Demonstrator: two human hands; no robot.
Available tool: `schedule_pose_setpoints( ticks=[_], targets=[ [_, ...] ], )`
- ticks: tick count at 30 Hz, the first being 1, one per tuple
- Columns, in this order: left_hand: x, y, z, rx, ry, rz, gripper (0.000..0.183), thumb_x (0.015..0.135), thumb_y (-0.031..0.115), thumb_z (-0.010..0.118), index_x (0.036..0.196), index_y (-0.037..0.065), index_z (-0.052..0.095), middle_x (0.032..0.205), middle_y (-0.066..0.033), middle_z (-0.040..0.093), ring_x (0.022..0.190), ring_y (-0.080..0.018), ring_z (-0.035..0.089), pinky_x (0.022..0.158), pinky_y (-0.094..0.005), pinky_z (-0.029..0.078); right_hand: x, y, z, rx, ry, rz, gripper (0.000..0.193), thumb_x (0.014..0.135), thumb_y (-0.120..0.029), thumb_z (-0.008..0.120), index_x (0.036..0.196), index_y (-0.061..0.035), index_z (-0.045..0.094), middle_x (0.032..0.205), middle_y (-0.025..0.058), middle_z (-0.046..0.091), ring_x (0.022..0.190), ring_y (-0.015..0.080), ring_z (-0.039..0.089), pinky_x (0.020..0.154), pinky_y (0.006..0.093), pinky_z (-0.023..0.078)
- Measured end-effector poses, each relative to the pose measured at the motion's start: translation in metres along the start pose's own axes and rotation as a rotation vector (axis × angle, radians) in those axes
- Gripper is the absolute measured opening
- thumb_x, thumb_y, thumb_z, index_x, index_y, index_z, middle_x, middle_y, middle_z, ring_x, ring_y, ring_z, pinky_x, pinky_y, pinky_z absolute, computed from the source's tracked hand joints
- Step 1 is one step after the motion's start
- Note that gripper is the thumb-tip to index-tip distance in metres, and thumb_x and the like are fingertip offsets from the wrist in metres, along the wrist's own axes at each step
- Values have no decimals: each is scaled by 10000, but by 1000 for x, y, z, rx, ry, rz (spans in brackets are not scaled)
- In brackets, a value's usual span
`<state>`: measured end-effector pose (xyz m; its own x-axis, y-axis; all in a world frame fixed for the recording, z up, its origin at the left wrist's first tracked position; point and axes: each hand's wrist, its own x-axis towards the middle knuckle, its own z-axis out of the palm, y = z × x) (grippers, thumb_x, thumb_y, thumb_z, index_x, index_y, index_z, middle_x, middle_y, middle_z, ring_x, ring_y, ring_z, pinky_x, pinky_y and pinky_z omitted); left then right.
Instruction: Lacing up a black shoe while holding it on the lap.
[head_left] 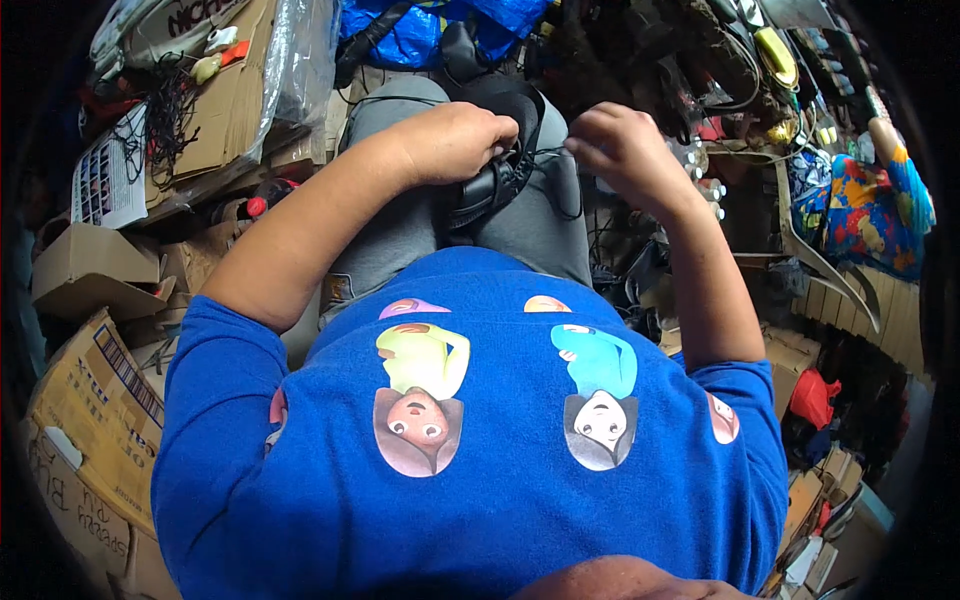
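A black sandal-like shoe (484, 200) with a wide strap lies in my lap, between my grey-trousered thighs. My left hand (462, 140) is closed at its upper edge, fingers curled against the strap; anything else inside the fist is hidden. To the right, apart from the shoe, my right hand (622, 150) is raised with thumb and fingers pinched together. A thin black thread (551, 152) runs from these fingertips to the shoe. More of the thread hangs in a loop over my right thigh, and a dark strand crosses my left knee.
At the left are flattened cardboard (225, 110), an open carton (95, 270) and tangled black cords (170, 135). A blue plastic bag (400, 35) lies ahead. Small bottles (712, 188), a curved metal piece (815, 250) and a colourful patterned cloth (865, 220) crowd the right.
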<state>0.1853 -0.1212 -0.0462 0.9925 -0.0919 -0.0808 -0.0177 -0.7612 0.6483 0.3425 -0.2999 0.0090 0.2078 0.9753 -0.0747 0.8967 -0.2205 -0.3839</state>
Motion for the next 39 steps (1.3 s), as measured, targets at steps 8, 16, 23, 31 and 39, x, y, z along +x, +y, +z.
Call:
schedule_pose_setpoints(
  ticks=[8,16,23,31,39],
  targets=[
    [-14,-9,-10,133,23,90,134,802,79,540,932,49,558,856,-143,610,869,-351,581,760,-447,448,14,-10,26,-304,-69,-275,92,829,-152,522,898,-144,581,787,51,621,850,250,602,782,391,417],
    [-107,-42,-43,216,185,29,212,738,-33,540,939,33,546,876,-142,568,892,-345,546,791,-417,438,-19,17,26,-198,-20,-174,107,728,-86,588,827,-112,558,776,72,573,843,276,565,797,378,426],
    [-146,-39,-63,247,254,-121,207,745,-48,558,944,4,533,895,-155,568,881,-348,543,773,-392,438,-33,31,25,-179,14,-176,131,691,-56,588,811,-95,556,800,89,577,833,299,554,789,384,431],
    [-185,-48,-100,-653,610,-178,93,896,89,583,917,4,614,840,-10,616,801,-96,575,759,-221,442,-73,79,-6,1018,394,526,161,858,-158,654,916,-10,629,844,5,597,822,116,570,747,263,459],
    [-96,29,-103,-1320,426,442,279,984,307,449,975,42,536,912,-66,545,914,-221,546,886,-342,414,-9,0,-24,1907,229,-216,200,967,-226,498,966,-55,603,901,52,585,858,149,574,867,361,484]
  ],
)
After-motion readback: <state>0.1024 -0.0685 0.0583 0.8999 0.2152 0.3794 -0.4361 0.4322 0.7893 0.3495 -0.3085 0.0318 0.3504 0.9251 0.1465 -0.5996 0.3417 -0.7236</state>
